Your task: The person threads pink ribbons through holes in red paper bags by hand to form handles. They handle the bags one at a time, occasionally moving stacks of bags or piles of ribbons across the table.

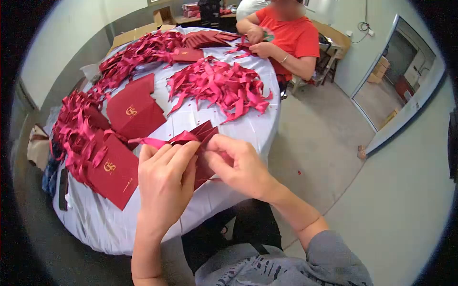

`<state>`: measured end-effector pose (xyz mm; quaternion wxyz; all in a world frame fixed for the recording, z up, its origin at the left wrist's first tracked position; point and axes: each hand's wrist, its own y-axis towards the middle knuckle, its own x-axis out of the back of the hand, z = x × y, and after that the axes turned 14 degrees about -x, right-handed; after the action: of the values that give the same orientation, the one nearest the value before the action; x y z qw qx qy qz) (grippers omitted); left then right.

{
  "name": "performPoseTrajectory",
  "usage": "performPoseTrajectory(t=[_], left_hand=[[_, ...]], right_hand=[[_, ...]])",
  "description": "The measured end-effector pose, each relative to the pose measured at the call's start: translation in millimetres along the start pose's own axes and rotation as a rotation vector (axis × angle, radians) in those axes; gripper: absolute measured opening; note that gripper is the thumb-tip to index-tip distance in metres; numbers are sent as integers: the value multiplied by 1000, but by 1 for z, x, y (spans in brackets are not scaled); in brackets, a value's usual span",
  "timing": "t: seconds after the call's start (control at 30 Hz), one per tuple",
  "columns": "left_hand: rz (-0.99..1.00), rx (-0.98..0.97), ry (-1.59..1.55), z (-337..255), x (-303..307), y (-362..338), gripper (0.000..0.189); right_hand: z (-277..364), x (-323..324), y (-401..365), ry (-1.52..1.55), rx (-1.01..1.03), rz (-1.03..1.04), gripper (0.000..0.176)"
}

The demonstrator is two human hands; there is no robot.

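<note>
A dark red folded paper bag is between my two hands at the near edge of the table. My left hand is closed, pinching a pink-red satin ribbon at the bag's upper edge. On the other side my right hand has thumb and forefinger curled onto the bag's top edge. Its fingertips are partly hidden behind the card. Left of my left hand lies a flat red bag with a gold emblem, with ribbons over its upper side.
A round table with a white cloth carries more red bags, a loose ribbon pile and heaped ribboned bags. A dark phone-like object lies at the left edge. Across sits a person in a red shirt, hands on similar pieces.
</note>
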<state>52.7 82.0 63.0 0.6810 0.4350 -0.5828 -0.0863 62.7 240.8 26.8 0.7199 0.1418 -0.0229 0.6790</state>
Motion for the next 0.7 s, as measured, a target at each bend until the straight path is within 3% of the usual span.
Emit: performPoseTrajectory(t=[0.07,0.37,0.43,0.5,0.57,0.63,0.7], left_hand=[[-2,-10,14,-1,-1,1,17],[-23,-54,85,-2,-6,4,18],[48,31,58,-6,-4,6,17],[27,-9,74,-4,-7,6,17],[3,-51,87,-2,-9,7,17],[-3,-52,86,-3,-9,7,16],[10,-52,77,-2,-6,7,16]], right_hand=[[4,4,0,1,-75,91,12],[-11,4,4,35,-2,104,15],[-5,5,1,-116,56,40,13],[-3,4,-1,-202,85,-9,11],[-7,0,-1,-379,263,-161,9],[-5,2,-1,-384,247,-146,9],[-8,5,4,-192,115,4,8]])
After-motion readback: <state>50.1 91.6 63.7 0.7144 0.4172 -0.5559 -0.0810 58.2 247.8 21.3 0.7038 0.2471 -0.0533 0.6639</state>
